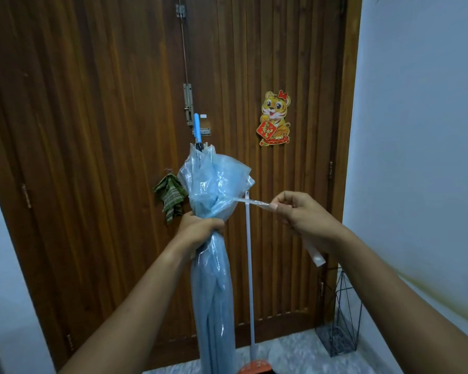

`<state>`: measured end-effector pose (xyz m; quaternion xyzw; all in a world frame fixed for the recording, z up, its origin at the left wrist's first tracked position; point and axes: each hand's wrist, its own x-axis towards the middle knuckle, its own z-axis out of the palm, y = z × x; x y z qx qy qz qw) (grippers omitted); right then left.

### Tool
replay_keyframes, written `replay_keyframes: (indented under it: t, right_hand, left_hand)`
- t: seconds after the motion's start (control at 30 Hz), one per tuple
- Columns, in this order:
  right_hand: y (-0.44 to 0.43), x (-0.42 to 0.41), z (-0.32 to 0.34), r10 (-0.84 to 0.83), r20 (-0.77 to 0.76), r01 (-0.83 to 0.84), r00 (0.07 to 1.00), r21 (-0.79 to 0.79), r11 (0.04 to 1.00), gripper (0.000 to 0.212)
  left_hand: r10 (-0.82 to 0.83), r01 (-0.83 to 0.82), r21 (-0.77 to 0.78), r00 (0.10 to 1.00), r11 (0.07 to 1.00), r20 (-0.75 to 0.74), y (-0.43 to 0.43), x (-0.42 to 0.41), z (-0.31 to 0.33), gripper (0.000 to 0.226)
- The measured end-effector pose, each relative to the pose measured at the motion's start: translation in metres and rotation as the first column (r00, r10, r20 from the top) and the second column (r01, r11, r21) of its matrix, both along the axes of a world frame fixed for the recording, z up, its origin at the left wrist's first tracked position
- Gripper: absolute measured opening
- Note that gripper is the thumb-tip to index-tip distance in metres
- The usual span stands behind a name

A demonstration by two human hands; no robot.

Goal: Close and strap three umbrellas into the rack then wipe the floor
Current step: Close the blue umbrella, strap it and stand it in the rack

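The umbrella (211, 238) is gripped by the left hand (200, 228), its strap (254, 203) pinched taut by the right hand (295, 211) — strapping is underway; wrapping around the canopy is called for next.

I see the floor (295, 352) as a pale, speckled strip at the foot of the door, low in my view. Three items stand on it. The rack (341, 327), a dark wire frame, stands below and to the right of my right hand (303, 217), in the corner by the wall. The mop (250, 265) stands between my hands, its orange head on the floor. The umbrella (214, 279) hangs below my left hand (200, 228); its lower end is cut off.
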<state>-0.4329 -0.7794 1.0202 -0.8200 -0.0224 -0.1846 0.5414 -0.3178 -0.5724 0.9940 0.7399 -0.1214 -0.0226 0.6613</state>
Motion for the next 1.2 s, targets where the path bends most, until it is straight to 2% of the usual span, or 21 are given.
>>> replay_keyframes:
  t: [0.13,0.37,0.5,0.63,0.73,0.83,0.93,1.0,1.13,1.2]
  right_hand:
    - [0.000,0.003,-0.007,0.039,-0.059,-0.036,0.997,0.066,0.997,0.020]
    - [0.013,0.006,-0.017,0.003,0.022,-0.006,1.000,0.125,0.992,0.026]
    - [0.011,0.008,-0.020,0.003,0.036,-0.008,0.999,0.118,0.993,0.025]
    - [0.010,0.011,-0.019,0.100,0.036,-0.106,0.994,0.220,0.970,0.018]
    - [0.015,0.011,-0.017,0.109,0.020,-0.111,0.994,0.163,0.980,0.014]
    - [0.021,0.009,-0.013,0.133,0.011,-0.134,0.991,0.075,0.988,0.030]
    - [0.025,0.002,-0.007,0.076,0.098,-0.078,0.992,0.017,0.997,0.030]
    - [0.024,-0.003,-0.002,0.094,0.129,-0.096,0.987,0.010,0.995,0.028]
    - [0.023,-0.010,-0.003,0.201,0.168,-0.203,0.965,-0.007,0.979,0.030]
    - [0.021,-0.008,-0.008,0.197,0.178,-0.202,0.964,0.014,0.979,0.029]
  left_hand:
    - [-0.029,0.029,-0.010,0.999,1.000,-0.026,0.003,0.000,-0.005,0.025]
    - [-0.171,0.153,-0.146,0.977,0.977,-0.127,-0.006,-0.006,-0.007,0.023]
    - [-0.160,0.144,-0.157,0.983,0.977,-0.089,-0.008,-0.005,-0.011,0.034]
    - [-0.095,0.094,-0.105,0.996,0.990,0.000,-0.014,-0.007,-0.014,0.033]
    - [-0.080,0.088,-0.098,0.994,0.991,0.078,-0.020,-0.010,-0.013,0.038]
    - [-0.082,0.090,-0.054,0.987,0.994,0.141,-0.025,-0.013,-0.014,0.043]
    - [-0.083,0.090,-0.033,0.983,0.995,0.162,-0.026,-0.012,-0.016,0.049]
    - [-0.070,0.075,-0.025,0.985,0.997,0.160,-0.025,-0.012,-0.017,0.051]
    - [-0.025,0.036,-0.059,0.983,0.998,0.180,-0.024,-0.011,-0.015,0.041]
    - [-0.011,0.022,-0.068,0.987,0.997,0.162,-0.024,-0.012,-0.010,0.035]
